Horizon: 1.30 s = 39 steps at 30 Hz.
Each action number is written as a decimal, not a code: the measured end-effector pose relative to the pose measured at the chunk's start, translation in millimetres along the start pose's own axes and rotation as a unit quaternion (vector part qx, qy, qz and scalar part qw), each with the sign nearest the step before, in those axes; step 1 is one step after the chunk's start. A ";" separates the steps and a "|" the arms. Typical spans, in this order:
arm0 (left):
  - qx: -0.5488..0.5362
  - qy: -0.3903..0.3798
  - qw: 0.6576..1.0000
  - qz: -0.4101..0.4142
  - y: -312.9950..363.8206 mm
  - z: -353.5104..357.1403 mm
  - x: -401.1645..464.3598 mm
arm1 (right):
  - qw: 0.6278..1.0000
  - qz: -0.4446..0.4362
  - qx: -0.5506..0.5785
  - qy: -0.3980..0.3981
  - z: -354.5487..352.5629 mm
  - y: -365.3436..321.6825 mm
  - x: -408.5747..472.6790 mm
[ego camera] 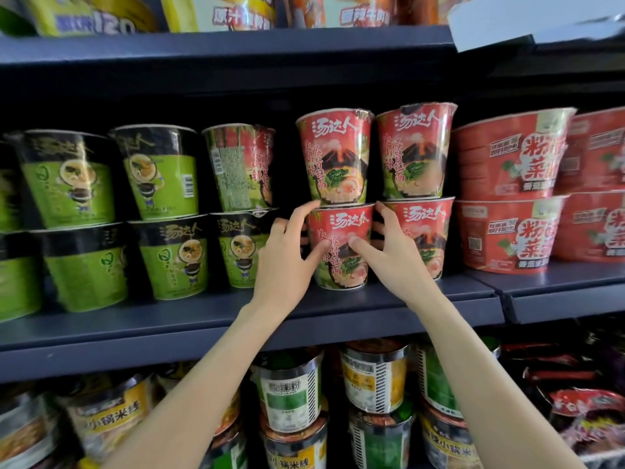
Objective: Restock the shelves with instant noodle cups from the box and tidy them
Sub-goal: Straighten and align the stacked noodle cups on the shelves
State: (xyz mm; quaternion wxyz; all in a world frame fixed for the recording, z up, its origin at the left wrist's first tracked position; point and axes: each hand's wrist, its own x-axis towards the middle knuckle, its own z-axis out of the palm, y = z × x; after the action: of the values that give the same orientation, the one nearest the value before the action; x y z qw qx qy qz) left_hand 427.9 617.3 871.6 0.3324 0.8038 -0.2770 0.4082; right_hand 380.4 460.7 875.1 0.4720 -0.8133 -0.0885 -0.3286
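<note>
Grip: lower cup [340, 247] is clasped by left hand [287, 252] and right hand [392, 255], fingers spread.
Risk: top cup [334, 157] could be toppled if jerked.

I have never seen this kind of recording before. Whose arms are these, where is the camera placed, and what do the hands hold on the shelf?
There is no machine: a person wears a camera on the head, looking forward and down at their own bare arms. The left hand and the right hand grip one red noodle cup from both sides. It stands on the dark shelf with another red cup stacked on top. Green cups stand to the left, wide red bowls to the right.
</note>
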 end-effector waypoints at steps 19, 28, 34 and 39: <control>-0.129 -0.029 0.991 -0.032 25.8 -17.9 52.9 | 0.972 -0.184 -0.112 0.094 -11.8 -32.3 35.7; -0.067 -0.002 0.998 -0.007 14.5 -18.1 48.0 | 0.976 -0.179 -0.077 0.098 -13.9 -26.8 36.6; 0.110 0.217 0.963 0.117 -24.4 -60.4 -2.3 | 0.906 -0.381 -0.138 0.123 22.1 -27.1 -2.5; 0.124 0.033 0.989 -0.078 -65.5 -84.5 -22.8 | 0.964 -0.229 -0.115 -0.078 75.9 -35.0 -10.0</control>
State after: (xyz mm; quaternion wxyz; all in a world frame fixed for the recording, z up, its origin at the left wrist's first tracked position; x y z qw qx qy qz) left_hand 423.2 726.5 869.9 0.2702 0.8441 -0.1495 0.4383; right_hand 391.0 543.9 868.0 0.2792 -0.8431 -0.2705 -0.3717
